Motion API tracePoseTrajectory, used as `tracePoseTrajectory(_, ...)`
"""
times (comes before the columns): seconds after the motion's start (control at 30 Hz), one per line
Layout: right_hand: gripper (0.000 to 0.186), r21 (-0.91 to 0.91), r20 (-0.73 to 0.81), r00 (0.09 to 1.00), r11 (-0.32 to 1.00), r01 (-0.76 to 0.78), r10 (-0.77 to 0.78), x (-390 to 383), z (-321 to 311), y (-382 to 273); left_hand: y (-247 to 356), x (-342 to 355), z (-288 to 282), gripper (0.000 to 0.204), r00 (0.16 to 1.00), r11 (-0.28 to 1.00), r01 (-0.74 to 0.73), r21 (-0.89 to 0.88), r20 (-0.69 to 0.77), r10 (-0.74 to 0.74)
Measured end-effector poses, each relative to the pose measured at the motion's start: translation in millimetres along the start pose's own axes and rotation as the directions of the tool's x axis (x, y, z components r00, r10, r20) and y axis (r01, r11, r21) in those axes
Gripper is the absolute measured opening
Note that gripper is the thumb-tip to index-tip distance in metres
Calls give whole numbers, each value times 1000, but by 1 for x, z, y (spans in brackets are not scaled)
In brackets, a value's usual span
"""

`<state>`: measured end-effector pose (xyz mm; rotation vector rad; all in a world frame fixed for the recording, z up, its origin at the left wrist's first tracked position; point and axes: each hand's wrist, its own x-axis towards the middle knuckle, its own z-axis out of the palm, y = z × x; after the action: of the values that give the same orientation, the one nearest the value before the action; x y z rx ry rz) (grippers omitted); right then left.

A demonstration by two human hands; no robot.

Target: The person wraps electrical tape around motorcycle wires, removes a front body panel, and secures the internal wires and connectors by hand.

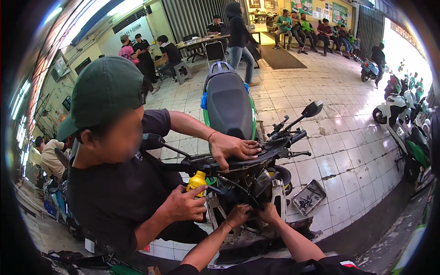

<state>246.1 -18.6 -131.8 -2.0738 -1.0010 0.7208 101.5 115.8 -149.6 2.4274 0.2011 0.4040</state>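
Both my hands reach into the opened front of a scooter, below its handlebar [220, 160]. My left hand [239, 215] has its fingers curled in among dark parts and cables; what they grip is hidden. Close beside it is my right hand [268, 213], its fingertips lost behind the dark parts. A black cable [245, 190] runs down just above them. To the left stands a co-worker in a dark cap, holding a yellow bottle [197, 183] in one hand. The co-worker's other hand [234, 150] lies flat on the handlebar's dark cover.
A metal tray [310, 197] of small parts sits on the tiled floor to the right. The scooter's black seat [229, 107] stretches away from me. A mirror [312, 109] juts out at right. More scooters [403, 128] stand far right; people sit and walk at the back.
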Motion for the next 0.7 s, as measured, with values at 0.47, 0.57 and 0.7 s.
tracePoseTrajectory(0.47, 27, -73, 29, 971, 968, 240, -238, -9, -5, 0, 19, 3, -6, 22, 998, 998, 48, 35, -39, -47)
tracePoseTrajectory(0.57, 26, 13, -49, 991, 992, 128, -127, -10, -1, 0, 19, 2, -8, 23, 997, 998, 62, -27, -52, -64)
tracePoseTrajectory(0.7, 26, 23, -36, 990, 991, 134, -133, -10, -3, -6, 9, 0, -11, 23, 975, 948, -216, 232, 8, 220)
